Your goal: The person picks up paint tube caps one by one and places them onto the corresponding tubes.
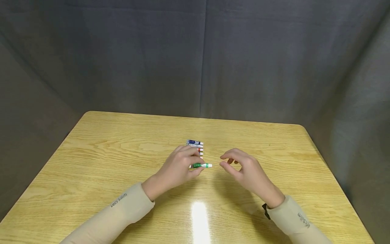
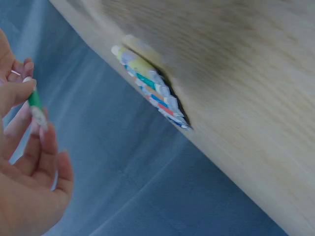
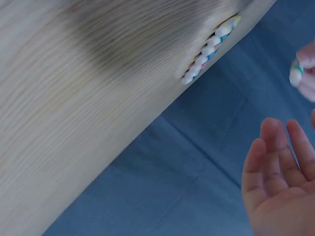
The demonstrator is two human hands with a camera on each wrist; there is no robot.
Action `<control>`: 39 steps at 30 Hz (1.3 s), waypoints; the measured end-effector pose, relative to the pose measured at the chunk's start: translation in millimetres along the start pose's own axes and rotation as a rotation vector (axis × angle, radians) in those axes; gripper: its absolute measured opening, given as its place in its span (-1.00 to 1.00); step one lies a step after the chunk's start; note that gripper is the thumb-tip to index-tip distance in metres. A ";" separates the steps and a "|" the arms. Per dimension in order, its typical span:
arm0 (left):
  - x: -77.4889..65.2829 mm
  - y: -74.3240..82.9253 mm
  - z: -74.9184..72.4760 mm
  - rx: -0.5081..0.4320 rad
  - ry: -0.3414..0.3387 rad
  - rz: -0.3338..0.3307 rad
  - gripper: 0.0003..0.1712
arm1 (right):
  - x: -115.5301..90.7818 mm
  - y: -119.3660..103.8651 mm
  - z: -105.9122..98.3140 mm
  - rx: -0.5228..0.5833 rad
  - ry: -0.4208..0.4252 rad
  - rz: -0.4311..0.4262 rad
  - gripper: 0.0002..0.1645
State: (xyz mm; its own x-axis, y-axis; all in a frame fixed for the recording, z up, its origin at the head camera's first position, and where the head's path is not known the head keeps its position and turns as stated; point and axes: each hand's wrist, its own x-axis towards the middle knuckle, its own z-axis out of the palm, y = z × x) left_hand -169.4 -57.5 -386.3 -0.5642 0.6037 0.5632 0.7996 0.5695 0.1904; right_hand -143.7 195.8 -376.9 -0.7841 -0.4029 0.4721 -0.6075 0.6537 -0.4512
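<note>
My left hand (image 1: 184, 162) pinches a green paint tube (image 1: 198, 165) between thumb and fingers, its white cap (image 1: 210, 165) pointing right. In the left wrist view the tube (image 2: 34, 100) shows up off the table, with its silvery end towards the fingers. To the right, my right hand (image 1: 243, 167) holds nothing; its thumb and fingers are bent loosely apart, facing the cap. Behind and partly under my left hand lies a row of several paint tubes, a dark blue one (image 1: 193, 142) farthest back and a red-banded one (image 1: 199, 149) nearer. My left hand hides much of that row.
The tubes lie side by side on a light wooden table (image 1: 137, 132), white caps (image 3: 209, 51) to the right. A grey curtain (image 1: 152, 61) hangs behind the table and at both sides. Light glares off the tabletop near the front.
</note>
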 end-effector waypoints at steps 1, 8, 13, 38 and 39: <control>-1.2 -1.1 0.7 -0.010 -0.024 -0.023 -0.88 | -0.2 2.4 -0.9 -0.006 0.007 0.013 -0.84; -7.8 -7.8 7.4 -0.054 -0.168 -0.123 -0.86 | -2.1 15.6 -5.0 -0.019 0.039 0.068 -0.81; -10.8 -11.7 13.4 -0.041 -0.216 -0.137 -0.85 | -2.8 20.3 -6.7 -0.022 0.049 0.065 -0.81; -14.0 -13.9 24.7 0.018 -0.346 -0.223 -0.84 | -5.2 29.1 -20.3 -0.025 0.058 0.104 -0.84; -14.1 -13.7 24.8 0.015 -0.347 -0.223 -0.85 | -5.4 29.6 -20.4 -0.025 0.058 0.104 -0.84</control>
State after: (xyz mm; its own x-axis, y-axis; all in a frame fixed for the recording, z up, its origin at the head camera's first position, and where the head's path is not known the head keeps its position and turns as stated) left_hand -177.5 -60.0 -416.8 -0.7612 0.6155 0.2042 0.6483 0.7142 0.2639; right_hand -154.9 230.4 -377.3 -0.8335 -0.2948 0.4674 -0.5196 0.7059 -0.4814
